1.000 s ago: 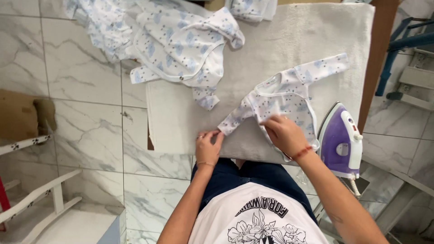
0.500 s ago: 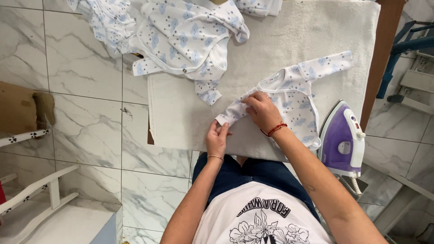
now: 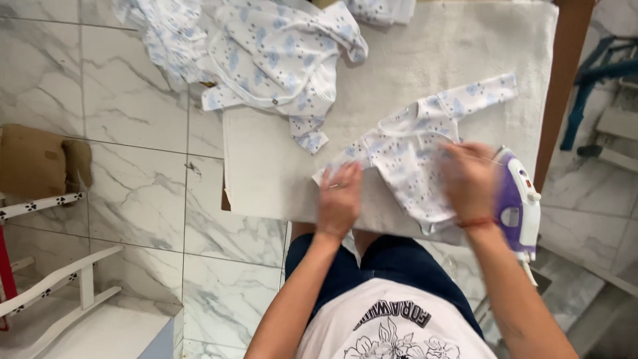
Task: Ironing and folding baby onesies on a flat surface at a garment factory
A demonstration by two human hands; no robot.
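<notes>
A marble-tiled floor [image 3: 133, 133] surrounds an ironing board [image 3: 425, 60] covered in a pale cloth. The left hand [image 3: 339, 199] lies flat and open on the near sleeve of a small white baby shirt [image 3: 412, 159] with a blue print, pinning it to the cloth rather than gripping it. The right hand [image 3: 468, 179] is blurred over the shirt's body, fingers spread, grasping nothing as far as can be seen. The shirt lies spread near the board's front edge, its far sleeve stretched toward the right. A purple and white iron [image 3: 517, 203] stands just beside the right hand. A heap of similar clothes [image 3: 266, 60] lies further back.

To smooth it well, press flat with the left while stroking outward from the middle, keeping clear of the iron.
</notes>
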